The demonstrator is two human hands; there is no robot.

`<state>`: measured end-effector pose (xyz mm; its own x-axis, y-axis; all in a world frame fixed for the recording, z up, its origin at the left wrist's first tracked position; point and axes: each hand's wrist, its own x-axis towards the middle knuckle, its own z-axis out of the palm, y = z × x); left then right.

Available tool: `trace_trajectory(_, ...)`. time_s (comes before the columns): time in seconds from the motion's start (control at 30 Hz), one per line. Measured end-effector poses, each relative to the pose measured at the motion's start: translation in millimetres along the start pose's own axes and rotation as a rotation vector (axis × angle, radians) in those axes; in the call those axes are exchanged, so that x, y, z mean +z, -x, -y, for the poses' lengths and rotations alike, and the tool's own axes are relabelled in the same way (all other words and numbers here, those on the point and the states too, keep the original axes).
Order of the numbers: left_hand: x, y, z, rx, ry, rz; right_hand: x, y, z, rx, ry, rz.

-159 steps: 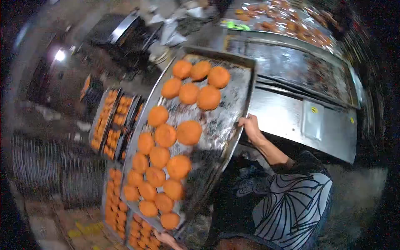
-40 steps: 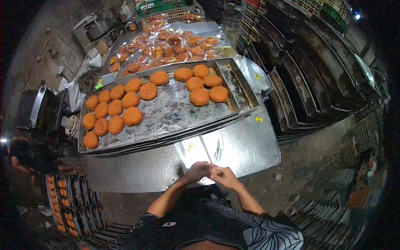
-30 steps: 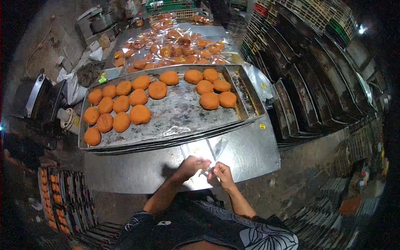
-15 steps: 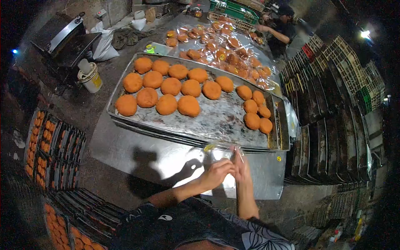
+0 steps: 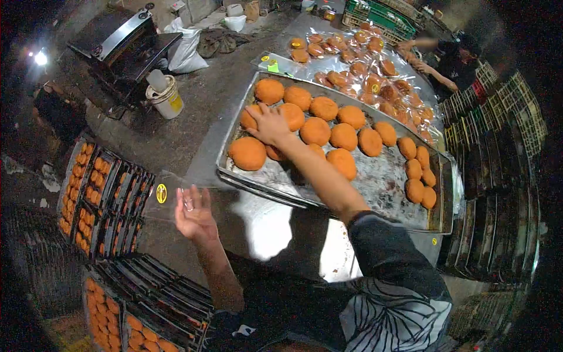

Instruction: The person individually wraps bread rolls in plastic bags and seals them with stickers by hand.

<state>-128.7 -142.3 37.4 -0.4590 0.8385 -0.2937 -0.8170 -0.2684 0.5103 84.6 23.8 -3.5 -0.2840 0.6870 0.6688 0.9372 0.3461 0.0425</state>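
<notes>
Parted since half a second ago: right hand (image 5: 271,126) from left hand (image 5: 196,217), now set over a bun (image 5: 245,119).

Bun directly beneath the spread, bent right fingers, partly hidden by them, near the left end of the metal tray (image 5: 369,183); closed grip or mere contact, impossible to tell. Left fingers raised and loosely parted at a clear bag (image 5: 168,205) with yellow label (image 5: 161,193), outside the tray; firmness of hold likewise unclear. Further buns (image 5: 315,130) just beside the right hand, with six clustered at the tray's right end. Beyond the far rim, bagged buns (image 5: 388,67) and a co-worker (image 5: 460,61).
</notes>
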Motion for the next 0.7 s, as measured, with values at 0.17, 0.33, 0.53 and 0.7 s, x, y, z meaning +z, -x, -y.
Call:
trace_trajectory(0.17,-0.6,-14.2,-16.4,-0.145,0.26,0.208,-65.8,54.0,-49.1,0.37,-0.606,0.366)
trace_trajectory(0.33,49.6,23.5,39.8,-0.186,0.234,0.101,-193.2,55.9,43.0,-0.028,-0.395,-0.106)
trace_trajectory(0.53,73.2,114.3,99.1,-0.384,-0.17,0.482,-253.9,106.6,39.7,0.169,-0.33,-0.018)
trace_trajectory(0.7,55.0,159.3,154.1,-0.682,-0.109,0.629,-275.2,142.2,16.9,0.478,-0.285,-0.092)
